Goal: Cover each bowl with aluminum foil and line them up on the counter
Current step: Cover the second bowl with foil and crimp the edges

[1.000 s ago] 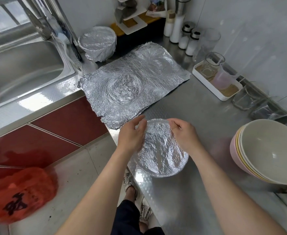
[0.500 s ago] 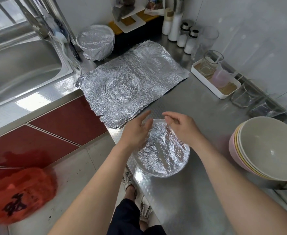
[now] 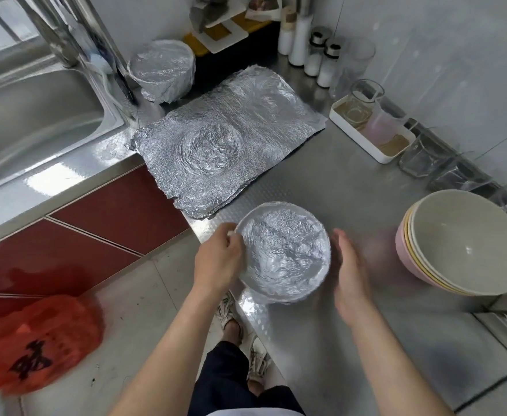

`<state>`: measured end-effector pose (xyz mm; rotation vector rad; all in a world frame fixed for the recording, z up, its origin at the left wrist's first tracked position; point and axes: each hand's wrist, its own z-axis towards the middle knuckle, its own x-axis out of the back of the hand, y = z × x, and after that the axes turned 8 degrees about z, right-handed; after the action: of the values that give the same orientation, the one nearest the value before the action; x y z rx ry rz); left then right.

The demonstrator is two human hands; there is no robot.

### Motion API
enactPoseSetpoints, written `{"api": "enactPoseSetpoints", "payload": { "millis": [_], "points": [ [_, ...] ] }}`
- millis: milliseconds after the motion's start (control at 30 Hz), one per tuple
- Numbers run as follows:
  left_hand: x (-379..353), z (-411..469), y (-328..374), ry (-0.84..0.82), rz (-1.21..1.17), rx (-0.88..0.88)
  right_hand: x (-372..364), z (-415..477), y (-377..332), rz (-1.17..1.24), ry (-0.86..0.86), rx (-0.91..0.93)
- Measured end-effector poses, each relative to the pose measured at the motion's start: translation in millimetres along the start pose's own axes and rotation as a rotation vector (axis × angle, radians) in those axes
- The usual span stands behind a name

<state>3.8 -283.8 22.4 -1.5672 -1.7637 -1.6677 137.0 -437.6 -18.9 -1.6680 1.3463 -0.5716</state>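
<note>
The foiled bowl (image 3: pixel 283 253) is sitting near the front edge of the counter (image 3: pixel 351 181); our left grip (image 3: pixel 217 259) is curling round its left rim, while our right grip (image 3: pixel 349 265) is lying flat and unclenched just beside its right wall. We are judging it belongs beside the wrapped bowl (image 3: pixel 162 70) far back-left, the foil sheet (image 3: pixel 225 139) lying between, the bare stack (image 3: pixel 462 244) at right.

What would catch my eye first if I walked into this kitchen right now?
Probably the foil-wrapped bowl near the front edge of the counter, with the left hand curled at its rim and the right hand flat beside it. Behind it lies a big crinkled foil sheet, and a stack of uncovered bowls sits at the right.
</note>
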Motion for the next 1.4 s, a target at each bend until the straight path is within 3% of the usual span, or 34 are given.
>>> {"api": "enactPoseSetpoints", "payload": {
  "millis": [100,267,567,833,933,1133,1400],
  "points": [
    [4,-10,-3,-0.039,0.040,0.015,-4,-4,8,0.045,-0.013,-0.072],
    [-5,-6,8,-0.187,-0.625,0.121,-10,-9,5,0.099,-0.017,-0.132],
    [-23,-16,14,-0.080,-0.601,0.145,-21,-3,3,-0.060,0.063,-0.098],
    [-17,-28,-7,0.056,-0.609,0.309,-47,41,-39,-0.308,-0.177,0.082],
    [-8,-24,-15,0.095,-0.558,0.294,-42,51,-50,-0.266,-0.119,0.112],
    [-4,-2,8,-0.063,-0.631,0.220,-16,7,-16,-0.144,-0.074,0.054],
    [-37,-19,4,0.065,-0.652,0.300,-30,5,10,-0.030,0.066,-0.116]
  ]
}}
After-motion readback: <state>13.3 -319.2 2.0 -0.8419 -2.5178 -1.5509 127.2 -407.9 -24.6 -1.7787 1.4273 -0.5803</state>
